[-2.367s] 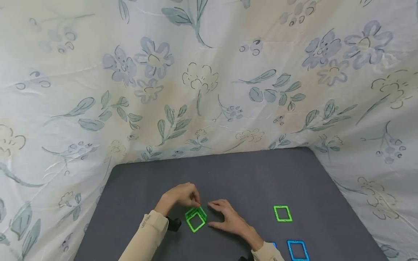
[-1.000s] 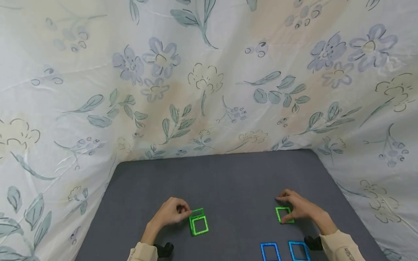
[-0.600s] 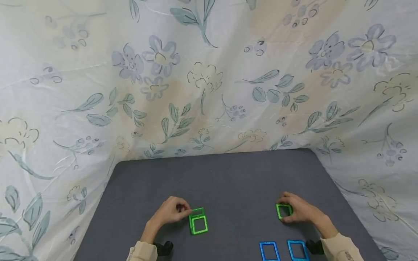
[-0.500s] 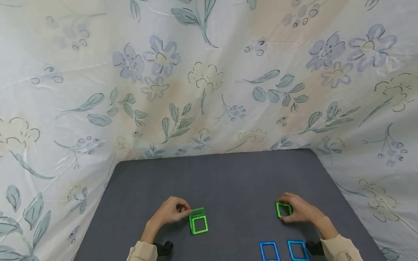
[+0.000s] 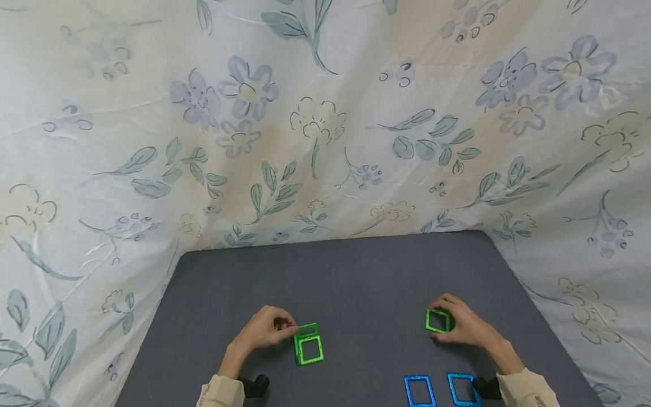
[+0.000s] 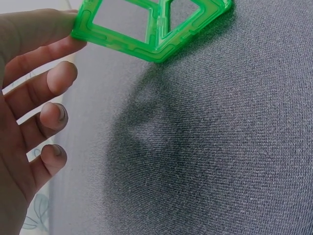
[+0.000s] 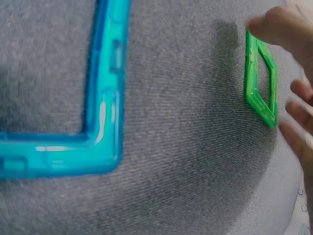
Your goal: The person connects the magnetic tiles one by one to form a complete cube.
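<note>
Pinching green frames (image 5: 311,362) (image 5: 427,320), both hands (image 5: 263,329) (image 5: 465,323) half-curled

Pale cloth (image 5: 356,138) hangs behind a dark grey table (image 5: 376,282) and down both its sides, creased in places. Print: lilac flowers, cream blooms, grey-green leaf sprigs, berry clusters, faint peach patches. Tabletop matt, far corners rounded; wrist views show a fine woven surface. Light diffuse, the cloth brightest toward upper left; shadows soft-edged.
</note>
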Demonstrator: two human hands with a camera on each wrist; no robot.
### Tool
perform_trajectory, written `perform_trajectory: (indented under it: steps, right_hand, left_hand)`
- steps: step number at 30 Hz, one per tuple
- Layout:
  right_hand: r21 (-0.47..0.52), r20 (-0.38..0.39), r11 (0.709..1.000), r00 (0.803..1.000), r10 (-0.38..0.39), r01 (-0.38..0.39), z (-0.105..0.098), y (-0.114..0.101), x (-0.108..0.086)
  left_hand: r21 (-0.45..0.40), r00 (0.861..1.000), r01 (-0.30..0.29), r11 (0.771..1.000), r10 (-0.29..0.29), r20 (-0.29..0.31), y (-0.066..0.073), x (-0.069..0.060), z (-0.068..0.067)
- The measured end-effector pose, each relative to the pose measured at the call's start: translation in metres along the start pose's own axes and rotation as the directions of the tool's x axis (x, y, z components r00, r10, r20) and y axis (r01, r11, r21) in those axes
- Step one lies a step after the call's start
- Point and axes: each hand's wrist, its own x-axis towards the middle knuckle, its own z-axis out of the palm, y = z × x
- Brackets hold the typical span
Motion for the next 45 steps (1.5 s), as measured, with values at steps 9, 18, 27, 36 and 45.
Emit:
perform_trajectory:
  steps: [9,18,27,36,45]
  right_hand:
    - [-0.024,0.171,0.997,0.982,0.08,-0.077,-0.014,-0.001,0.007]
    - [0.053,0.026,0.998,0.999,-0.031,0.03,-0.004,-0.005,0.018]
    - [0.407,-0.095,0.903,0.989,-0.11,0.139,0.037,-0.064,0.052]
    - [0.606,-0.004,0.777,0.978,-0.21,0.169,0.093,-0.132,0.082]
    - [0.683,0.085,0.724,0.974,-0.208,0.095,0.118,-0.163,0.097]
  left_hand:
    - [-0.007,1.0,-0.005,1.0,0.005,0.006,0.003,0.001,-0.002]
    - [-0.004,1.0,-0.016,1.0,0.016,0.009,0.001,0.002,-0.002]
    - [-0.004,1.0,-0.008,1.0,0.008,0.004,0.0,0.002,-0.002]
    - [-0.008,1.0,0.003,1.0,-0.003,0.017,-0.001,0.002,-0.001]
    - [0.016,0.999,0.036,0.999,-0.036,0.026,0.0,0.004,-0.003]
